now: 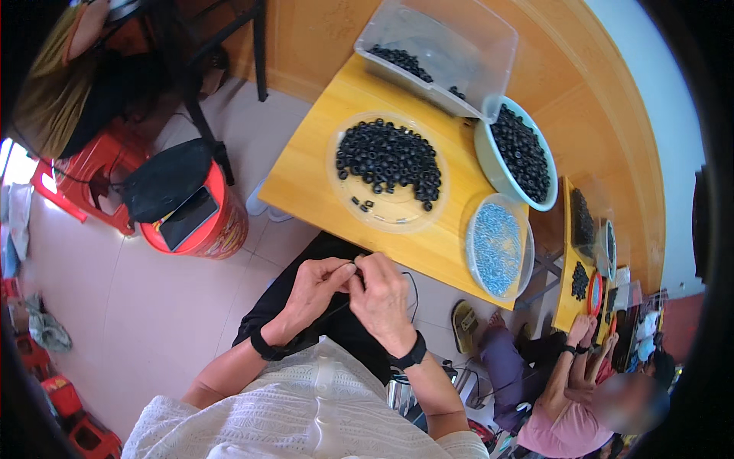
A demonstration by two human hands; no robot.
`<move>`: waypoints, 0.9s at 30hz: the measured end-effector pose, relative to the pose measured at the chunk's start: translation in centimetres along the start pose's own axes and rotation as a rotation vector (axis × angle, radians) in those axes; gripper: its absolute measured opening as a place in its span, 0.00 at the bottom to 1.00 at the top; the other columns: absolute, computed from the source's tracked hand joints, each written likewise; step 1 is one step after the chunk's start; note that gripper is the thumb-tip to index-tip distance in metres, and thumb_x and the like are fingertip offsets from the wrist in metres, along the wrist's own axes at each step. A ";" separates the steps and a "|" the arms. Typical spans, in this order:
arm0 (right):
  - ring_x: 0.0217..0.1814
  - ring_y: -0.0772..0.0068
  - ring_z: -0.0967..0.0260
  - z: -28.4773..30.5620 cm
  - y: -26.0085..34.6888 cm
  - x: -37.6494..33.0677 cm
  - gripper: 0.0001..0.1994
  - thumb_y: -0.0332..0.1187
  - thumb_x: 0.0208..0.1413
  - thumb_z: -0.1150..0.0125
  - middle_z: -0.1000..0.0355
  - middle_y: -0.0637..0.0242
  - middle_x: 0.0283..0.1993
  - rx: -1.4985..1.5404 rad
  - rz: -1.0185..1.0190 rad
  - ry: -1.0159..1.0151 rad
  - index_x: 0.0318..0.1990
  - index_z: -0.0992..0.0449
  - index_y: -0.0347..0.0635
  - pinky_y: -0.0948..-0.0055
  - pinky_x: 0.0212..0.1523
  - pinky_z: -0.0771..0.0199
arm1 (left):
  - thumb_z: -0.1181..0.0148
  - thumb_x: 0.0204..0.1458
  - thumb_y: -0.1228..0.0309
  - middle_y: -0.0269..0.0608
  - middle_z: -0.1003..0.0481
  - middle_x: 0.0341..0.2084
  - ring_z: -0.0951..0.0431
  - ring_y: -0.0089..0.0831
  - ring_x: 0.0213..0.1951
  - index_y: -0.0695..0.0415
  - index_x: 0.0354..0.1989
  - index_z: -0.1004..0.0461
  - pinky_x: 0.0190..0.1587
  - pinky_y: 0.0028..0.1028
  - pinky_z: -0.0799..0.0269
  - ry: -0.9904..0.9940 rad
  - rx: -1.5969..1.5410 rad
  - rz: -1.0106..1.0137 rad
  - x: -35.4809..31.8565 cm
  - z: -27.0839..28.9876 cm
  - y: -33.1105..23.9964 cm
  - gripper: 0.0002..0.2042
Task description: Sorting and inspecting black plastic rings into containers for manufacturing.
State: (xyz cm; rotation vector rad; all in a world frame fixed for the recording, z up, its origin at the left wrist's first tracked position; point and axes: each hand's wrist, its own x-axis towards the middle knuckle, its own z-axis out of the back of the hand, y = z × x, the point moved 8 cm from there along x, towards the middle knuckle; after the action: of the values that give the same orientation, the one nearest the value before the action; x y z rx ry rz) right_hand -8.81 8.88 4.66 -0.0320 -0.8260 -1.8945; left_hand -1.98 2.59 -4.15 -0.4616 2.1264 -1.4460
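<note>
My left hand point(315, 291) and my right hand point(380, 297) meet over my lap, just off the table's near edge. Their fingertips pinch together around a small dark piece, mostly hidden by the fingers, so its kind cannot be made out. Beyond them on the yellow wooden table point(298, 180) lies a round clear tray point(397, 217) heaped with small black ring-shaped parts point(386, 153). A few of these parts sit apart near the tray's front. To the right, a clear oval dish holds many small light-blue pieces point(497, 249).
At the table's back stand a clear plastic bin point(436, 46) and a pale green basin point(484, 153), both with black parts. A red bucket point(222, 229) with a phone point(189, 218) on it is at left. A co-worker in pink point(566, 424) sits at right by another table.
</note>
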 end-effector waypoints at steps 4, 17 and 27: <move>0.29 0.53 0.35 -0.1 -0.3 -0.3 0.07 0.23 0.43 0.44 0.40 0.57 0.25 0.014 -0.018 0.044 0.25 0.38 0.38 0.60 0.26 0.34 | 0.50 0.56 0.73 0.37 0.26 0.25 0.27 0.20 0.28 0.70 0.36 0.26 0.34 0.21 0.27 0.005 -0.032 0.048 0.0 -0.5 -0.4 0.10; 0.20 0.77 0.34 17.0 -17.5 10.6 0.11 0.26 0.42 0.39 0.29 0.65 0.21 -0.374 -0.163 -0.284 0.36 0.24 0.34 0.75 0.22 0.34 | 0.50 0.56 0.65 0.44 0.26 0.35 0.27 0.23 0.33 0.67 0.49 0.33 0.39 0.23 0.28 0.079 -0.046 0.082 -0.2 -0.7 -1.0 0.18; 0.28 0.77 0.31 14.6 -18.5 9.2 0.07 0.22 0.47 0.44 0.26 0.63 0.26 -0.063 -0.279 -0.243 0.35 0.23 0.33 0.77 0.31 0.31 | 0.50 0.56 0.68 0.39 0.26 0.31 0.26 0.22 0.33 0.65 0.43 0.29 0.38 0.21 0.29 0.121 -0.062 0.110 -0.1 -0.2 0.2 0.13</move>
State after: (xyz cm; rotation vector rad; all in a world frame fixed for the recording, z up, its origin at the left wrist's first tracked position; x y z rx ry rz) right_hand -33.12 14.07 9.51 -0.1987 -0.9738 -2.2096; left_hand -2.03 2.87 -4.23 -0.2816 2.2599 -1.3811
